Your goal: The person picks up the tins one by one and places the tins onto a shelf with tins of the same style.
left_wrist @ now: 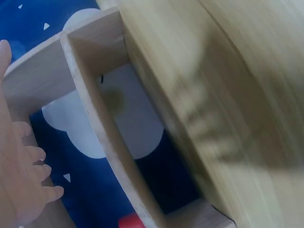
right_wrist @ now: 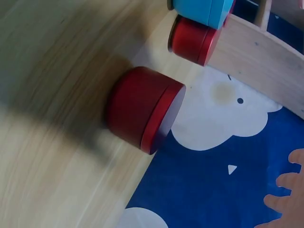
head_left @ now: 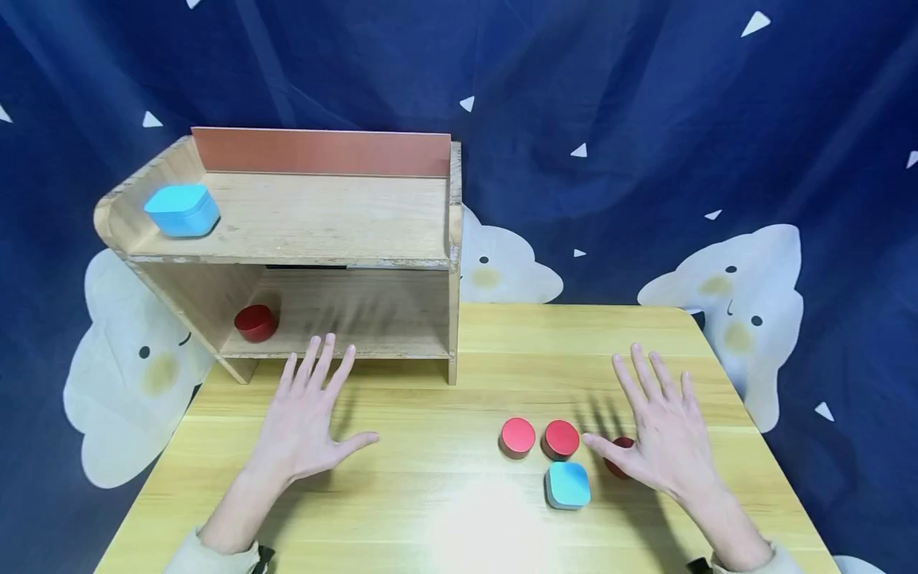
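Left hand point(head_left: 301, 430), right hand point(head_left: 670, 442) apart; fingers point(head_left: 340, 373) straight, spread.

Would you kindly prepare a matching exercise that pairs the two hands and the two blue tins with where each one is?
Column one:
1. Left hand
2. Right hand
3. Square blue tin
4. Cut-cornered blue tin

Column two:
A. On the upper level of the shelf
B. With its thumb across a red tin in the head view
C. Resting on the tabletop
D. Spread in front of the shelf's lower level

Right pairs: 1-D, 2-B, 3-C, 4-A
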A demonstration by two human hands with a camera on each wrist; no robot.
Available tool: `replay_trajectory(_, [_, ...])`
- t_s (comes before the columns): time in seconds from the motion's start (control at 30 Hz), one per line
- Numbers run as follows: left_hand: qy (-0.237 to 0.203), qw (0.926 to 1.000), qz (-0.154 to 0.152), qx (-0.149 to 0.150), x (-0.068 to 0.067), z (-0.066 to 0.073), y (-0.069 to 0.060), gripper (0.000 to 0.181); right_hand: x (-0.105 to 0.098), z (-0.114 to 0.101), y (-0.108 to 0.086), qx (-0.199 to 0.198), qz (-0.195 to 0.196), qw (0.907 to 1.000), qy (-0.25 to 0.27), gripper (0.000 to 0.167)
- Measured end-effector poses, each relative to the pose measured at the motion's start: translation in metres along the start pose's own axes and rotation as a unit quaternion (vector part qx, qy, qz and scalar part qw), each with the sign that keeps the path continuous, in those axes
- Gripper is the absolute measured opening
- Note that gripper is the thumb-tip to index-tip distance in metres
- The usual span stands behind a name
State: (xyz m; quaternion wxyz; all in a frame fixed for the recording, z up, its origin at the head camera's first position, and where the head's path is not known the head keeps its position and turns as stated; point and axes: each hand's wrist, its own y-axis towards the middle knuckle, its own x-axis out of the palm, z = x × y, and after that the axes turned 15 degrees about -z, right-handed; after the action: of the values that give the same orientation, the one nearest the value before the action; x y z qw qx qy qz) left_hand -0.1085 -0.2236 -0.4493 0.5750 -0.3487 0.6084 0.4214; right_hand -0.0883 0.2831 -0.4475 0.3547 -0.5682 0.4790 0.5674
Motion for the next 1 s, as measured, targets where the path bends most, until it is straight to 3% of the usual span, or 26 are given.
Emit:
replay_trajectory(0.37, [-0.047, 0.9983, 0.021, -0.029, 0.004, -0.023, -0.013, 0.122, 0.006, -0.017, 0.008, 0.004, 0.004, 0.9995, 0.032, 0.117])
replay_trajectory(0.57, [-0.102, 0.9927, 0.047, -0.044, 0.004, -0.041, -0.023, 0.118, 0.010, -0.030, 0.015, -0.001, 0.012, 0.9981, 0.061, 0.118])
replay_trajectory(0.73, [-0.155, 0.9831, 0.079, -0.058, 0.004, -0.053, -0.032, 0.114, 0.016, -0.042, 0.024, -0.023, 0.034, 0.9938, 0.103, 0.116])
replay_trajectory(0.87, [-0.190, 0.9725, 0.106, -0.083, 0.003, -0.063, -0.040, 0.110, 0.019, -0.053, 0.032, -0.038, 0.049, 0.9850, 0.161, 0.111])
replay_trajectory(1.0, [-0.236, 0.9542, 0.152, -0.102, 0.003, -0.075, -0.045, 0.101, 0.019, -0.067, 0.042, -0.049, 0.060, 0.9715, 0.224, 0.103])
